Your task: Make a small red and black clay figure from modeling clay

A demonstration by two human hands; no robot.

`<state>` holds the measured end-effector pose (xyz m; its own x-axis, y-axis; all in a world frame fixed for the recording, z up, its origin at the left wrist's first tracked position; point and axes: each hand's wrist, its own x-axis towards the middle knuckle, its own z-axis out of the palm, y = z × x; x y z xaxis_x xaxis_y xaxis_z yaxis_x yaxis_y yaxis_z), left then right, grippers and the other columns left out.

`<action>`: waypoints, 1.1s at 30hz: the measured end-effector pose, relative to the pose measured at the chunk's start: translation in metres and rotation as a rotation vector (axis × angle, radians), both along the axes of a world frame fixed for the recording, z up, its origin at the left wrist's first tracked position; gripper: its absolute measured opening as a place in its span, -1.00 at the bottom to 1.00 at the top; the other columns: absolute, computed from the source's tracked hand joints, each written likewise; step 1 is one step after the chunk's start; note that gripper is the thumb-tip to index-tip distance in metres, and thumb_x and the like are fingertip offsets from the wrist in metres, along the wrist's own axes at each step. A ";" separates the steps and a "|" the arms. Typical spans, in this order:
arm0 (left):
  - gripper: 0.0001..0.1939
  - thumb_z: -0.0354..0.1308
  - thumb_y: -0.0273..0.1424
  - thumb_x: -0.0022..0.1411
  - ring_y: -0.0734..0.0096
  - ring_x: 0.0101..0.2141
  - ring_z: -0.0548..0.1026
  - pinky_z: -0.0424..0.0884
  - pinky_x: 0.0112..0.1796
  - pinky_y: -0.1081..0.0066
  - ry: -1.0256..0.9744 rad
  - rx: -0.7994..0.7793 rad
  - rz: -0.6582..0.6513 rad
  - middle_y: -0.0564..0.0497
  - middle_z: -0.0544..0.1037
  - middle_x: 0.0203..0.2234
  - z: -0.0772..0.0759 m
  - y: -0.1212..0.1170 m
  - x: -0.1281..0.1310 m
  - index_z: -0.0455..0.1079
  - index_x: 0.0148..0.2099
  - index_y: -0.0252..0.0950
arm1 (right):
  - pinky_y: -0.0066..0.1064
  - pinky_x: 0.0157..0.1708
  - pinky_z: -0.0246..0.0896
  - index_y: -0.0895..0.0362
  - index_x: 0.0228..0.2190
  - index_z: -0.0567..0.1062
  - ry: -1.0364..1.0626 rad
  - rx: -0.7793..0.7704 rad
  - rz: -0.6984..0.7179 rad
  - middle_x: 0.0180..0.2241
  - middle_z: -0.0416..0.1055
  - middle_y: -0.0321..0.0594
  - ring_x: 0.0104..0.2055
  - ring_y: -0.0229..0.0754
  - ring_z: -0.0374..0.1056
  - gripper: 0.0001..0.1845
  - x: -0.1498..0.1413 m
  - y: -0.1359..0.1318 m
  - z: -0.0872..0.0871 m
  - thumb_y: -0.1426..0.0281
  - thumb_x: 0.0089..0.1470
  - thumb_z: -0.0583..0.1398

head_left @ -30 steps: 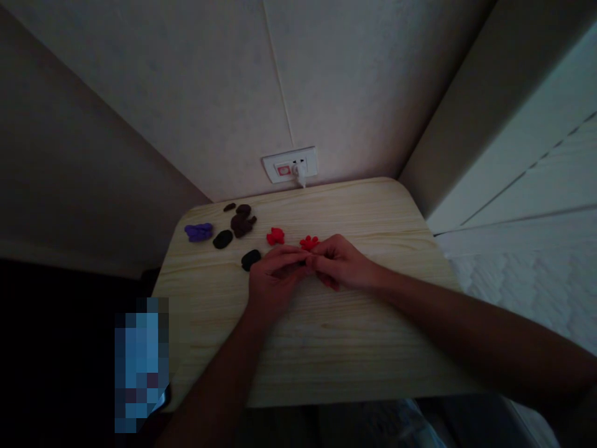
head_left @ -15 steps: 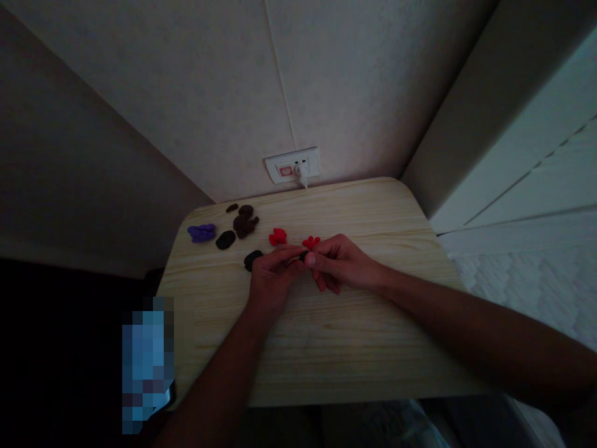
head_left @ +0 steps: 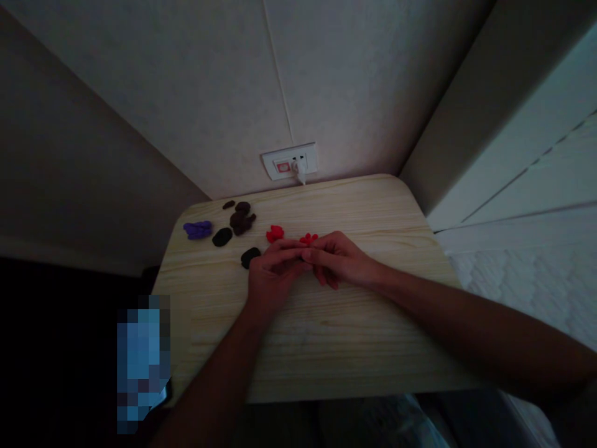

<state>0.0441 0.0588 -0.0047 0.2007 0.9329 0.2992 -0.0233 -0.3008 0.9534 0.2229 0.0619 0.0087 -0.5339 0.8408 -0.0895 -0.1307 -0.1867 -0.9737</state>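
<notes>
My left hand (head_left: 278, 267) and my right hand (head_left: 339, 256) meet over the middle of the wooden table, fingertips pressed together. Between them is a small piece of black clay (head_left: 302, 256), mostly covered by the fingers. A flattened black clay lump (head_left: 250, 257) lies just left of my left hand. Behind the hands sit a red clay lump (head_left: 275, 234) and a cluster of small red clay balls (head_left: 308, 239), partly hidden by my fingers.
Farther left lie brown clay pieces (head_left: 241, 221), a flat black clay disc (head_left: 222, 237) and a purple clay lump (head_left: 198, 229). A wall socket (head_left: 289, 162) with a white plug sits behind the table (head_left: 354, 348). A blurred-out screen (head_left: 142, 354) glows at the lower left.
The fingers have closed further over the black clay, so less of it shows. The whole view has shifted slightly; the clay on the table stays in place.
</notes>
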 end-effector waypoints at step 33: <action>-0.76 0.47 -0.45 0.07 0.22 -0.08 0.59 0.55 0.00 0.17 -0.046 -0.020 -0.023 -0.08 0.64 -0.13 -0.003 0.001 -0.003 0.70 -0.17 -0.09 | -0.60 -0.82 -0.03 0.16 -0.49 0.44 0.058 -0.073 -0.007 -0.72 0.38 -0.43 -0.79 -0.40 0.15 -0.67 0.000 0.003 0.002 0.15 0.08 0.29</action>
<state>0.0409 0.0601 -0.0080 0.2089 0.9341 0.2895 -0.0739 -0.2801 0.9571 0.2227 0.0653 0.0105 -0.5344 0.8367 -0.1199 -0.1878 -0.2558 -0.9483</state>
